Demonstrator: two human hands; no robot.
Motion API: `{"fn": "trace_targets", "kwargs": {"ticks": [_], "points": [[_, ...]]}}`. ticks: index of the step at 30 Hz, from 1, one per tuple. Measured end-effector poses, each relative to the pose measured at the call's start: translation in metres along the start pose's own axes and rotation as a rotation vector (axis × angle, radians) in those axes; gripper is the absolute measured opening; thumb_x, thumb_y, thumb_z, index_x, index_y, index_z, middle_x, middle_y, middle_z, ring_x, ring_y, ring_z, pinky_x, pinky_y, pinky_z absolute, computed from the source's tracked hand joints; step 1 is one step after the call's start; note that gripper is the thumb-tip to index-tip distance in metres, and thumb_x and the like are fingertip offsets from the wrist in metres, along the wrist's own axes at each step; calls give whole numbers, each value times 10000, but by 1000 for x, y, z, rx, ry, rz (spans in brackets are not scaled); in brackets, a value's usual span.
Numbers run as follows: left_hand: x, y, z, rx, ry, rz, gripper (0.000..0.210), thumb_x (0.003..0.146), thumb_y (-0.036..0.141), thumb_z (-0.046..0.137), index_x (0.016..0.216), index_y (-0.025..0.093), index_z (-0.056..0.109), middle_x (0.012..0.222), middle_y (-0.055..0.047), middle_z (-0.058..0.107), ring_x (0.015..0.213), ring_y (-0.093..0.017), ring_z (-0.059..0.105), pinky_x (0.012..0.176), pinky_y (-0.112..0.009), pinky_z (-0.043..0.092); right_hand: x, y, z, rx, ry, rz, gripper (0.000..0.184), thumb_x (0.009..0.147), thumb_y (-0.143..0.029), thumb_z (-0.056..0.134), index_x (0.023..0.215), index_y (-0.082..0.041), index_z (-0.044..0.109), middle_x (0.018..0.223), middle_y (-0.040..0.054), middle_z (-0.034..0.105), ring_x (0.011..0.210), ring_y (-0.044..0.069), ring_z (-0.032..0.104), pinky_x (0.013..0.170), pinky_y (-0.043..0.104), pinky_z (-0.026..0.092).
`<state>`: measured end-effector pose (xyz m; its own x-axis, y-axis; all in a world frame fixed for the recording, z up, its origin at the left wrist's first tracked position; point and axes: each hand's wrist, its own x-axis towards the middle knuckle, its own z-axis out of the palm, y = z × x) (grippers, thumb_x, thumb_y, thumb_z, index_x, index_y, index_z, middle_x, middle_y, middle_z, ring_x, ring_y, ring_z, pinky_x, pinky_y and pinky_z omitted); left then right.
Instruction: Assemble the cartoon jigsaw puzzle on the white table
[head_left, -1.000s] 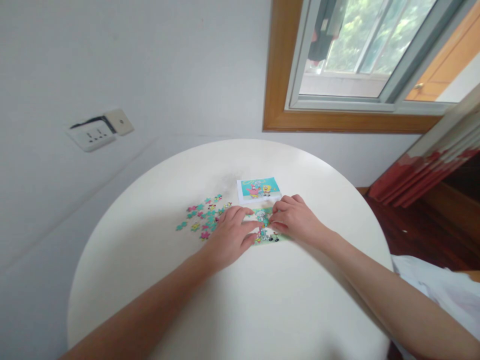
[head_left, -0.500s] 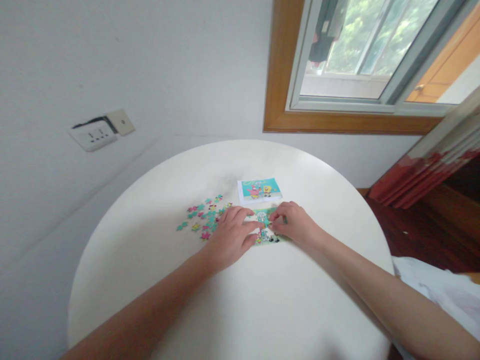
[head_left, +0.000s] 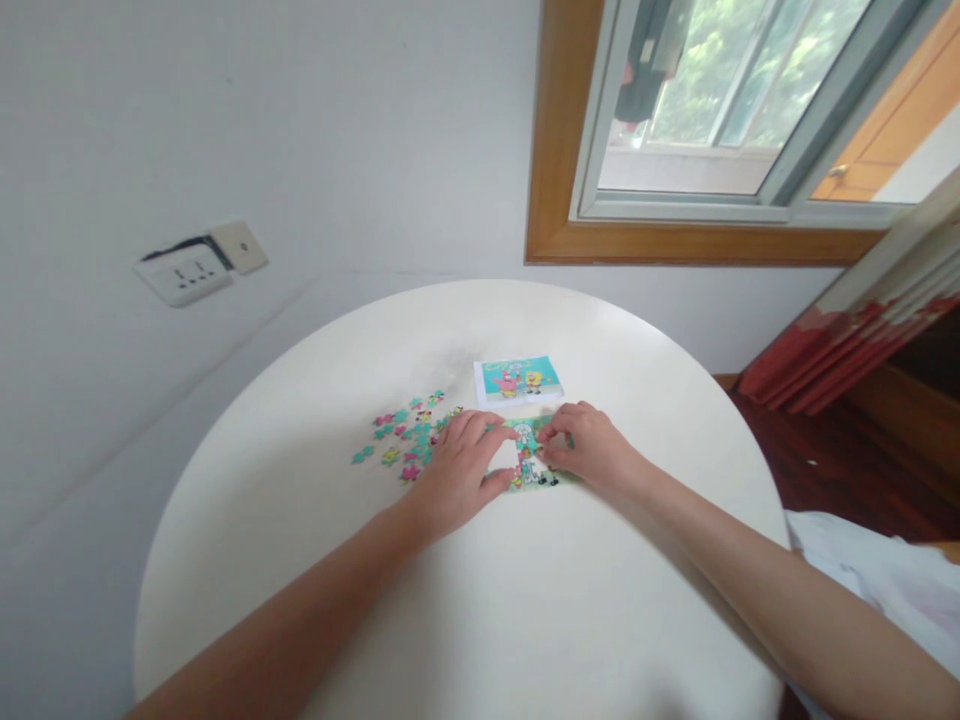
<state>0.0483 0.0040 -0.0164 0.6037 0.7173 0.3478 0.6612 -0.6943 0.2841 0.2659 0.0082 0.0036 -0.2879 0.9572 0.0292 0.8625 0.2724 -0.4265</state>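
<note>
A partly assembled jigsaw puzzle [head_left: 531,470] with cartoon figures lies flat on the white round table [head_left: 525,590]. My left hand [head_left: 459,465] rests at its left side, fingers spread and thumb apart, with a white patch of the puzzle area between thumb and index finger. Over the puzzle's right side, my right hand [head_left: 581,442] is closed in a pinch, thumb and index finger on a small puzzle piece that is mostly hidden. Loose puzzle pieces [head_left: 390,455] are scattered left of my left hand, some partly behind it.
Just beyond the puzzle lies a picture card [head_left: 519,380] with matching cartoon figures. A wall with a socket [head_left: 187,275] stands behind the table's far edge. A wood-framed window [head_left: 705,243] and a red and white curtain [head_left: 825,345] are on the right.
My left index finger has drawn back from the middle of the puzzle, uncovering more of the white patch. My right hand stays nearly in place, still pinching.
</note>
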Motion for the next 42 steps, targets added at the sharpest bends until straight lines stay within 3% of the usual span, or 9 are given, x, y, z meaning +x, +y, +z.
{"fn": "trace_targets", "kwargs": {"ticks": [7, 12, 22, 35, 42], "points": [[-2, -1, 1, 12, 8, 7, 280, 831, 252, 631, 1104, 224, 575, 1199, -82, 531, 1159, -266, 442, 1017, -451, 354, -1, 4, -1, 6, 18, -31, 157, 776, -306, 653, 893, -243, 737, 951, 44, 676, 950, 225, 546, 830, 332, 376], [-3, -1, 2, 35, 5, 18, 274, 843, 263, 619, 1113, 226, 589, 1223, -88, 521, 1181, -274, 431, 1050, -472, 330, -3, 13, -10, -15, 37, -67, 182, 823, -222, 574, 878, -237, 747, 965, 48, 680, 941, 209, 553, 850, 324, 383], [-3, 3, 2, 47, 11, 32, 254, 853, 242, 598, 1106, 227, 592, 1213, -82, 528, 1180, -266, 432, 1081, -486, 287, -5, 6, -9, -56, -58, -115, 237, 792, -160, 565, 879, -263, 760, 971, 46, 664, 947, 217, 539, 859, 334, 379], [-1, 4, 0, -24, 22, 35, 194, 872, 199, 547, 1056, 223, 604, 1165, -78, 550, 1154, -253, 460, 1039, -461, 346, -4, 15, -9, -55, -10, -130, 231, 787, -148, 575, 888, -249, 757, 957, 53, 669, 925, 205, 546, 868, 328, 394], [1, -7, -10, 8, 108, 11, 255, 875, 138, 467, 1088, 203, 593, 1147, -93, 555, 1132, -251, 474, 1027, -466, 362, -3, 14, -10, -64, -43, -143, 229, 788, -149, 576, 884, -253, 757, 953, 50, 667, 929, 211, 550, 865, 332, 388]]}}
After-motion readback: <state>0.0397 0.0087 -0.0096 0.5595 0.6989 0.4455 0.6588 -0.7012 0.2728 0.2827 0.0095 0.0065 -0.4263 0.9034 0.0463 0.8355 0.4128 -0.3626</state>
